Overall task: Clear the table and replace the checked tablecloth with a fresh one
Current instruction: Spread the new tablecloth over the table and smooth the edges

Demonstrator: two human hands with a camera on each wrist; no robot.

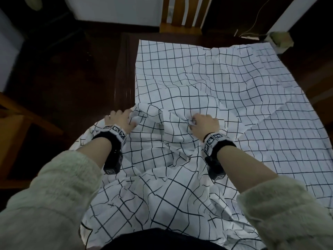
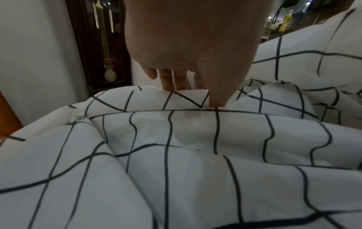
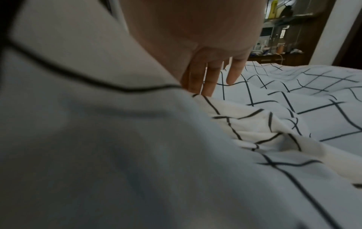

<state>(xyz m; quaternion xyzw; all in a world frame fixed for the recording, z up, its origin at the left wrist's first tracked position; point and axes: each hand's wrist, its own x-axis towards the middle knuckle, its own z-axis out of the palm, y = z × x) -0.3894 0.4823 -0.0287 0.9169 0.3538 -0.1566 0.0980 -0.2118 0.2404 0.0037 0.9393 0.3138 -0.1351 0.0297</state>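
The checked tablecloth (image 1: pixel 207 73), white with a thin black grid, lies rumpled over the dark wooden table (image 1: pixel 126 69) and is bunched up toward me at the near edge. My left hand (image 1: pixel 119 121) holds the cloth's left edge. In the left wrist view that left hand (image 2: pixel 192 94) pinches a fold of the tablecloth (image 2: pixel 176 139) between thumb and fingers. My right hand (image 1: pixel 203 123) grips a gathered ridge near the middle, and creases radiate from it. In the right wrist view its fingers (image 3: pixel 207 80) reach down behind a raised fold of the tablecloth (image 3: pixel 293 108); the thumb is hidden.
A wooden chair (image 1: pixel 180 17) stands at the far side and another chair (image 1: pixel 16 123) at the left. A small greenish box (image 1: pixel 280 39) sits at the far right corner. A pendulum clock (image 2: pixel 103 46) stands by the wall.
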